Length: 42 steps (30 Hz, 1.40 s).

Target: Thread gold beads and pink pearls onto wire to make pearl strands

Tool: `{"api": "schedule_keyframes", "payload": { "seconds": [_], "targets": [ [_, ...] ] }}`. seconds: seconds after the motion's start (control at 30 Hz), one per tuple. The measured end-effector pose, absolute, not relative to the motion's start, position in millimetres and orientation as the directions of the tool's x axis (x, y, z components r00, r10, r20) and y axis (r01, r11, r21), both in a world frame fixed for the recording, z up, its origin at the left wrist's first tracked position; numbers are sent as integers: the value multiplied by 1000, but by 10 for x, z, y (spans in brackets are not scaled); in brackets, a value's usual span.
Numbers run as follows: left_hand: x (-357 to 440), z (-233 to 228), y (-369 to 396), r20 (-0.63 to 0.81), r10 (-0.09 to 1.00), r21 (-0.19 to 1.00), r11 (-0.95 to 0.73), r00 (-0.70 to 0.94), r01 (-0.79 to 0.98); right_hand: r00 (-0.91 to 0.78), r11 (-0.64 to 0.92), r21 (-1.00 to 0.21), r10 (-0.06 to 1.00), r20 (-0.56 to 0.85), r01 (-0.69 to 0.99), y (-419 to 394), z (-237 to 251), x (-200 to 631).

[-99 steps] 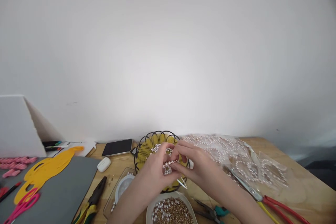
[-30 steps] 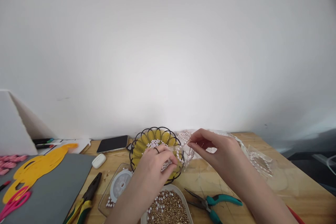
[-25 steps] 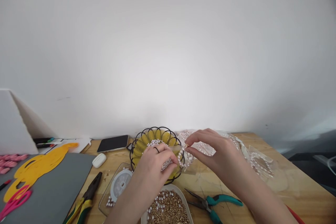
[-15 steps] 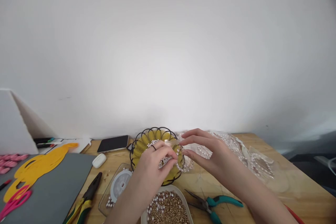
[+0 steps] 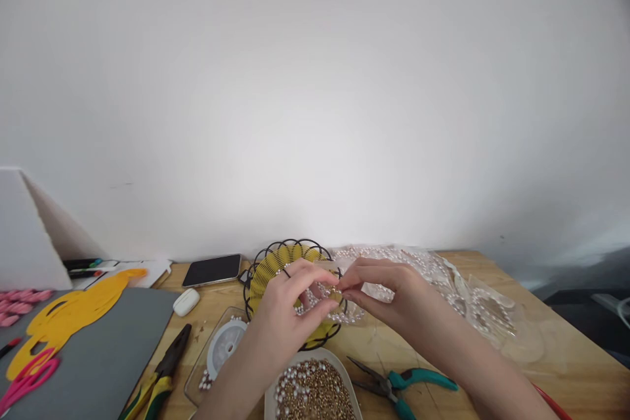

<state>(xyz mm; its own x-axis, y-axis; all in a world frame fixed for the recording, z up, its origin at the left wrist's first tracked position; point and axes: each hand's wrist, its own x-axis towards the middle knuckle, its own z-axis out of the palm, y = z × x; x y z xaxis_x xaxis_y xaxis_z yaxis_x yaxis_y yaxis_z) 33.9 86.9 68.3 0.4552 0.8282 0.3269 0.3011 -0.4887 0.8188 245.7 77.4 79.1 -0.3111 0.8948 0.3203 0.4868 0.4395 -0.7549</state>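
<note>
A string of small pearl beads (image 5: 348,317) loops below my fingertips over the black wire basket (image 5: 260,262) with a yellow inside. My left hand (image 5: 293,298) is closed on the string, with beads showing between thumb and fingers. From the right, my right hand (image 5: 394,285) pinches the string close to the left fingertips. Something small and gold-tinted shows at that pinch, too tiny to name. Under the hands stands a white tray (image 5: 357,400) with gold and pearl beads (image 5: 315,387). A spool of clear thread (image 5: 224,348) lies left, partly behind my left forearm.
Teal-handled pliers (image 5: 394,384) lie right of the tray; yellow-handled pliers (image 5: 160,374) lie left. Bagged bead strings (image 5: 428,269) cover the back right. A phone (image 5: 211,270), a white earbud case (image 5: 186,302), pink scissors (image 5: 32,371) and yellow cut-outs (image 5: 79,312) are on the left.
My right hand has come down and left, and its raised, spread fingers have closed into a pinch at the bead string. My left hand's fingertips have shifted slightly right.
</note>
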Motion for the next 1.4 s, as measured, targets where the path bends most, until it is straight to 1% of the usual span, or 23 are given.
{"api": "schedule_keyframes", "payload": {
  "seconds": [0.1,0.2,0.27,0.33,0.4,0.47,0.53,0.6,0.67,0.7,0.77,0.8,0.87,0.9,0.97,1.07,1.23,1.33,1.4],
  "targets": [
    [354,709,883,250,853,855,-416,459,308,-340,473,-756,875,345,451,777,779,2442],
    [352,722,900,219,849,865,-397,480,307,-336,479,-775,871,359,413,779,767,2433],
    [344,712,910,205,853,873,-381,480,304,-322,466,-781,879,352,416,782,773,2441],
    [341,683,918,203,860,887,-364,468,285,-308,421,-795,900,308,437,786,791,2458],
    [350,641,920,214,881,922,-325,422,210,-281,372,-813,922,268,447,790,812,2474],
    [374,598,913,202,923,968,-239,328,77,-260,346,-829,932,251,440,793,830,2484],
    [404,569,904,148,959,989,-138,242,-57,-250,342,-838,934,255,425,796,839,2489],
    [427,559,900,77,968,992,-51,237,-115,-231,339,-835,937,261,433,796,842,2491],
    [440,560,908,31,964,993,0,263,-117,-169,341,-809,940,296,479,790,846,2490],
    [443,562,914,20,963,994,10,269,-112,-130,353,-785,933,335,509,784,851,2488],
    [450,564,927,17,963,995,11,269,-101,-79,418,-709,886,458,568,769,863,2477],
    [455,563,931,12,962,995,14,273,-95,-80,471,-657,843,532,589,761,870,2468],
    [470,556,926,9,961,998,8,278,-60,-140,582,-550,752,644,599,748,875,2440],
    [481,553,918,15,962,1000,-9,273,-25,-179,625,-512,720,671,589,745,871,2422],
    [504,549,889,39,960,995,-63,277,78,-240,674,-482,688,685,560,747,847,2383],
    [529,567,830,86,940,961,-165,329,220,-287,686,-503,700,654,525,758,792,2324],
    [520,644,756,124,920,874,-279,372,399,-317,647,-590,758,571,483,736,754,2272],
    [501,676,734,150,897,800,-357,416,482,-325,609,-615,791,518,500,700,772,2272],
    [491,673,724,166,880,740,-409,445,533,-329,593,-604,802,498,533,677,784,2277]
  ]
}}
